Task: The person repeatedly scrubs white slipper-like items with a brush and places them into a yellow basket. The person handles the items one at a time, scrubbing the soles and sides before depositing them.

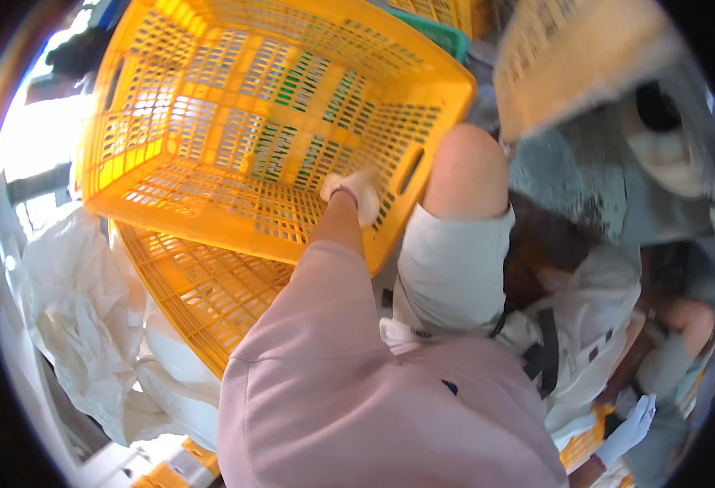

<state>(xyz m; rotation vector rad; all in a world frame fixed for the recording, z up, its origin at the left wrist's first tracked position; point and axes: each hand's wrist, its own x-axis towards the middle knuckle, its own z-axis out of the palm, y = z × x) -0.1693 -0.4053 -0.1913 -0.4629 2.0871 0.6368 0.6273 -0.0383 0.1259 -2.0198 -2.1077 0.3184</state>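
Observation:
My left arm reaches down into a large yellow slatted plastic crate (292, 236). At the crate's near right corner is my left hand (353, 191), in an off-white glove with a reddish band at the wrist. Blur smears its fingers, so whether it holds anything is unclear. Under this crate another yellow crate (203, 276) shows. Off to my lower right, my right hand (630, 431) wears a white glove, its fingers stretched out and nothing visible in it. Part of a yellow crate (583, 446) lies beside that hand.
A tan carton (585, 69), blurred, is at the upper right above a worn grey surface (569, 187). White plastic sacking (81, 301) bunches at the left. My bare knee (467, 167) touches the crate's right side. Another person's knee (687, 325) appears at the far right.

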